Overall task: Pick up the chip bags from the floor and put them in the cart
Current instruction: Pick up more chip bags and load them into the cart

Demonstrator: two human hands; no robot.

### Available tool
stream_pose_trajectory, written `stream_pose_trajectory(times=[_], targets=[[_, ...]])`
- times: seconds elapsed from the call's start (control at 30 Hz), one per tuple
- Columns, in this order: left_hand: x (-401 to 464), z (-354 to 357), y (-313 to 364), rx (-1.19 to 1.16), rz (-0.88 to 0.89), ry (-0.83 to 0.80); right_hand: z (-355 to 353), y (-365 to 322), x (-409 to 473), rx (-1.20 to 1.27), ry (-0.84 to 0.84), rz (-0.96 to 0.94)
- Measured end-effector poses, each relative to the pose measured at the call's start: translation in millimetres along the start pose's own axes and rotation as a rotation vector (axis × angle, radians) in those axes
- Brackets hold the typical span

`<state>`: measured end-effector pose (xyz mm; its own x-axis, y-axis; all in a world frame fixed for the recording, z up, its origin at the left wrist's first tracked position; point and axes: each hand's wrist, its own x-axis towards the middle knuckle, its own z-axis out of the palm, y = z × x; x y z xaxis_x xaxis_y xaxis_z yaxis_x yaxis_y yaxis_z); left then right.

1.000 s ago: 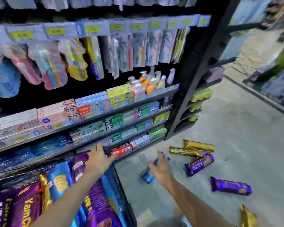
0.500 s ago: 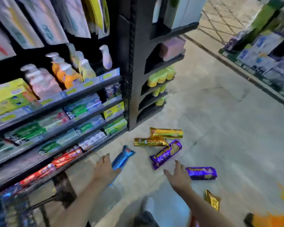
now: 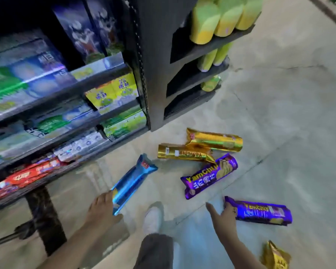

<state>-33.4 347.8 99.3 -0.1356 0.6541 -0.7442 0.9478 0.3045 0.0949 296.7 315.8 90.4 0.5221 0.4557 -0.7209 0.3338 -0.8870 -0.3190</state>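
Several chip bags lie on the concrete floor [image 3: 279,117]. My left hand [image 3: 103,208] closes around the near end of a blue bag [image 3: 132,183], thumb on one side and fingers on the other. My right hand [image 3: 223,216] is spread, its fingertips touching the left end of a purple bag [image 3: 260,211] and its thumb held apart. Another purple bag [image 3: 209,175] lies between my hands, farther out. Two gold bags [image 3: 213,141] [image 3: 184,153] overlap beyond it. A further gold bag [image 3: 275,257] sits at the bottom right. The cart basket is out of view.
Store shelves [image 3: 85,105] with boxed goods fill the left. The shelf end [image 3: 202,45] holds yellow-green packs close to the gold bags. A dark frame post [image 3: 43,216] stands at the lower left. My white shoe [image 3: 152,220] is between my hands.
The view has dropped closer to the floor. My left hand has closed on the blue bag's end. My right hand has moved right onto the purple bag's end.
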Motion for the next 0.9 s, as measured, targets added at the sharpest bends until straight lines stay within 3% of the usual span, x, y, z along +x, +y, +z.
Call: stream_pose_trajectory(times=[0.23,0.5,0.67,0.9], targets=[[177,100,0,-0.055,0.008,-0.007,95,5,177,0.224,0.136,0.124],[292,184,-1,-0.062,0.06,0.163,183,16,318,0.331,0.287,0.338],[294,190,-1,-0.091,0.004,0.192,194,29,328,0.341,0.401,0.367],[232,146,29,-0.28,0.044,0.13,148,37,246,0.324,0.35,0.27]])
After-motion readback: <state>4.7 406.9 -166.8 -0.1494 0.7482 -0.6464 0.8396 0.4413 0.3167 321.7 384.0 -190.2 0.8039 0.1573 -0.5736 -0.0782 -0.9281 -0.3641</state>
